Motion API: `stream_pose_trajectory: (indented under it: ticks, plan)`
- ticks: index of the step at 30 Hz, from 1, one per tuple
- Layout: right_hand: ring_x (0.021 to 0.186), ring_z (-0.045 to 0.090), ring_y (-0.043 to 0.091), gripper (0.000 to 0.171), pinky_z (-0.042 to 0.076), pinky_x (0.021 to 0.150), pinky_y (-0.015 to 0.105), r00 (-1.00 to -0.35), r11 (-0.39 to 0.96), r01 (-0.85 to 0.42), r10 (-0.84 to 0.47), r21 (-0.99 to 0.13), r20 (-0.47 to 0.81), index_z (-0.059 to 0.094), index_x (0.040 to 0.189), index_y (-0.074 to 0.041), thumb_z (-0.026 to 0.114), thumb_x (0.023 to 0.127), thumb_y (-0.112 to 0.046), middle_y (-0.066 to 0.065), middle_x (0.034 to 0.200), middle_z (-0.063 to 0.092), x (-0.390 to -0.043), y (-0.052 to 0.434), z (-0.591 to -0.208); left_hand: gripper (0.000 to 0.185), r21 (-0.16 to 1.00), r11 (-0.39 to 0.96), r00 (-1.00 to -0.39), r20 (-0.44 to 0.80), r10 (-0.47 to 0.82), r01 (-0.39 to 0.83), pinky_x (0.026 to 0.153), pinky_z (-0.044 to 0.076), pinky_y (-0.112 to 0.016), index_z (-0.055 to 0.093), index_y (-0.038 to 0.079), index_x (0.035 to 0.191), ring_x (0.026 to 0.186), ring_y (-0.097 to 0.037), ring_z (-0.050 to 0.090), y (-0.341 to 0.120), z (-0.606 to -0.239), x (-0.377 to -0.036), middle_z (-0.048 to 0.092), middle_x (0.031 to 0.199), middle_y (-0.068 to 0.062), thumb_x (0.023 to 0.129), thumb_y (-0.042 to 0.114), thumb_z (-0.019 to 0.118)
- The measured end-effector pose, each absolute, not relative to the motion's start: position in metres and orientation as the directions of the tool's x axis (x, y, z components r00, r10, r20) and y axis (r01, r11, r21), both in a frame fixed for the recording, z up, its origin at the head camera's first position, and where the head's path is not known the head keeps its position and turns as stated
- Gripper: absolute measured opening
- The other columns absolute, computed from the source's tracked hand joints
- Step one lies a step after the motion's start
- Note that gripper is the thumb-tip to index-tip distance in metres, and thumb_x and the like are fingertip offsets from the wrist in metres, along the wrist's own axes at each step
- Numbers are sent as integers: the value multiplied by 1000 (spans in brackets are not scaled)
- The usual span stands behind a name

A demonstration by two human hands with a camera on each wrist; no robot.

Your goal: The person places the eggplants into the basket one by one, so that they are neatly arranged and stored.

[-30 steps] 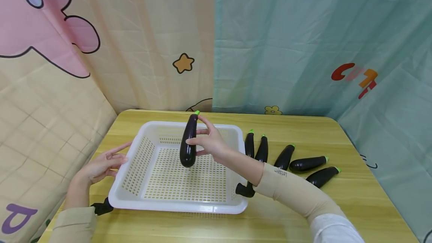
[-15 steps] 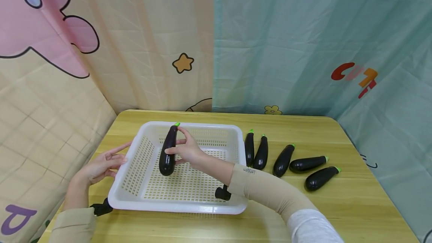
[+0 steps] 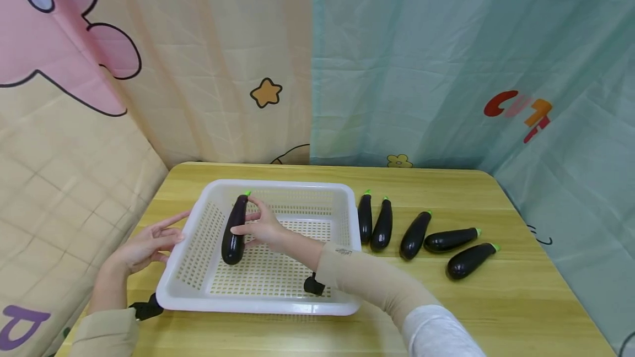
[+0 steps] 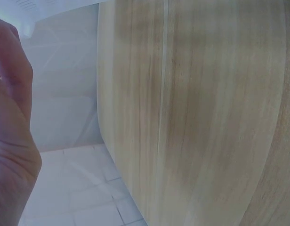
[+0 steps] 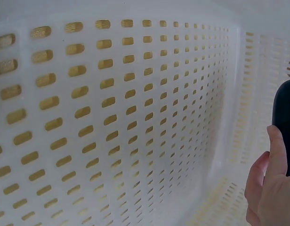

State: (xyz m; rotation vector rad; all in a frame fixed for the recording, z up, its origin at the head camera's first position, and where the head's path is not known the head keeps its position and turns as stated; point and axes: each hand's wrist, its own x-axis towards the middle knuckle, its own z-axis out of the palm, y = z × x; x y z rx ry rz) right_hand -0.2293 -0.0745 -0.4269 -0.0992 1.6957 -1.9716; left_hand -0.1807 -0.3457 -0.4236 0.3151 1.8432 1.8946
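R. hand (image 3: 263,227): held inside white perforated basket (image 3: 258,297), fingers and thumb curled round an eggplant (image 3: 234,230); eggplant gripped near upright, green stem end up, rounded end low over basket floor at left half, contact w/ floor not determinable. In r. wrist view thumb (image 5: 276,155) seen against dark eggplant skin (image 5: 286,117), slotted basket wall (image 5: 112,117) behind.
L. hand (image 3: 144,244): fingers straight, relaxed, nothing grasped; fingertips laid at basket's left rim; palm (image 4: 11,141) seen in l. wrist view beside wooden table (image 4: 206,117).
Other items: 5 eggplants (image 3: 415,234) laid in a row on table just right of basket, stems pointing away; patterned curtains (image 3: 397,70) hung behind
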Motion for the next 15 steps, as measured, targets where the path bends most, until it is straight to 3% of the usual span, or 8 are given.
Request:
stream_pose_trajectory:
  ticks: [15]
  plan:
    - [82, 61, 31, 74, 55, 64, 50, -827, -43, 368, -472, -929, -305, 37, 134, -20, 67, 74, 12, 12, 96, 48, -227, -95, -446, 54, 984, -3, -854, -153, 496, -178, 65, 56, -38, 46, 42, 129, 87, -16, 66, -346, -424, -181, 67, 99, 3, 95, 0, 42]
